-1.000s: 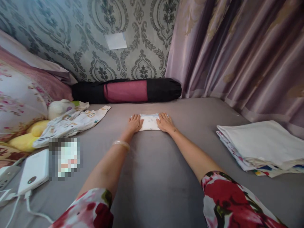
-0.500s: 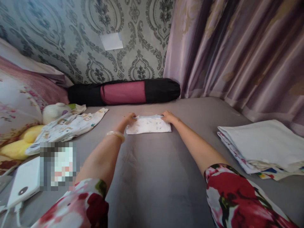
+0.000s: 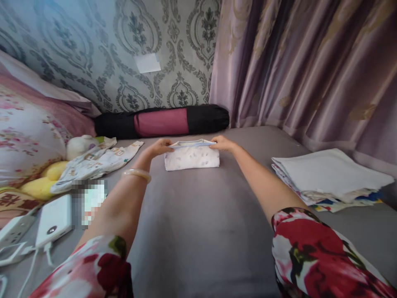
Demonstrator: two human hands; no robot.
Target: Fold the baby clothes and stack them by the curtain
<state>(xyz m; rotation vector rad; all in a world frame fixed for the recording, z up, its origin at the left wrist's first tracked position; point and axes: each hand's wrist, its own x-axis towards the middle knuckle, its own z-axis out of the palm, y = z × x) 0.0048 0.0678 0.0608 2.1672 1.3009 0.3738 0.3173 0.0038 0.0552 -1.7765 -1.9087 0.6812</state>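
The place appears to be a bedroom in a home, because a grey sheet (image 3: 198, 231) is spread widely as on a bed, long purple curtains (image 3: 279, 62) hang beside ornamental wallpaper (image 3: 176, 41), and a flowered cushion (image 3: 27, 140), a white soft toy (image 3: 79, 147) and a stack of folded cloths (image 3: 331, 171) are found there.

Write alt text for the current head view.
The person's left hand and right hand pinch a folded, rectangular white cloth with faint print by its far corners. A flat stack of folded fabric, white on top, lies at right on the grey bedsheet.
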